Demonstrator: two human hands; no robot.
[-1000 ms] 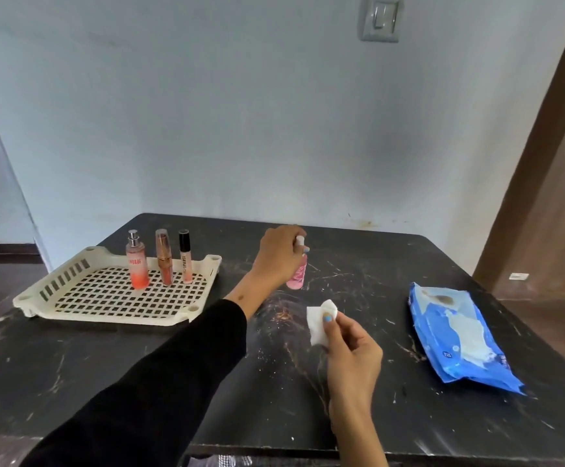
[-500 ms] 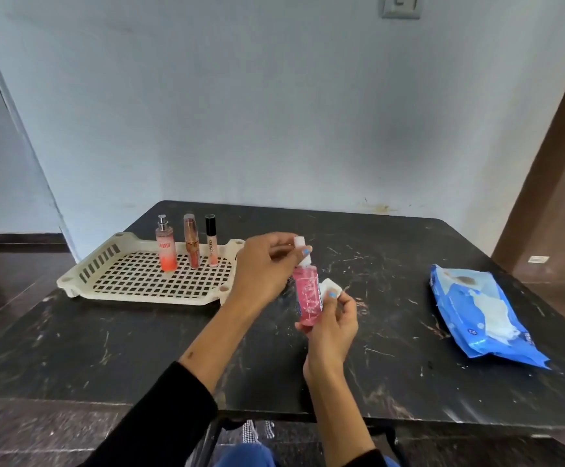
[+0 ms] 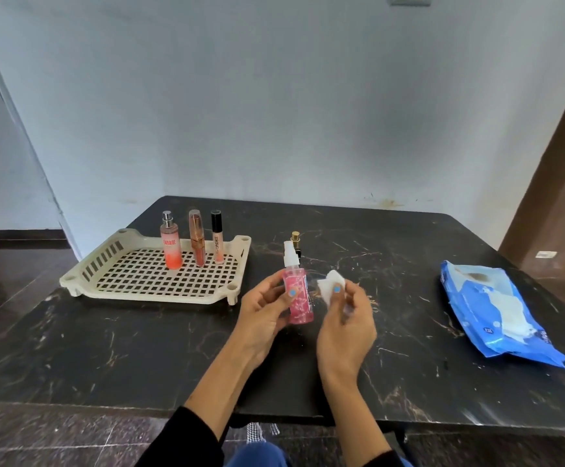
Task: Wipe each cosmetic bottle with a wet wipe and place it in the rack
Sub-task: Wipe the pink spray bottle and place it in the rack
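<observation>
My left hand [image 3: 263, 315] grips a pink spray bottle [image 3: 297, 294] with a white pump top, held upright above the black table [image 3: 139, 348]. Just right of it, my right hand [image 3: 345, 326] pinches a folded white wet wipe [image 3: 329, 285], close to the bottle but apart from it. A cream plastic rack [image 3: 132, 284] lies at the left. In it stand three bottles: an orange-pink spray bottle [image 3: 171, 246], a copper tube [image 3: 197, 239] and a black-capped gloss tube [image 3: 217, 237]. A small dark bottle with a gold cap [image 3: 295, 238] stands behind the pink one, mostly hidden.
A blue wet-wipe pack [image 3: 496, 311] lies on the table's right side. A pale wall rises right behind the table. A brown door frame [image 3: 550, 183] stands at the far right, and dark floor shows to the left.
My left hand lifted the pink bottle from the table and brought it toward me. It now grips the body instead of the top. My right hand drew the wipe slightly away from the bottle.
</observation>
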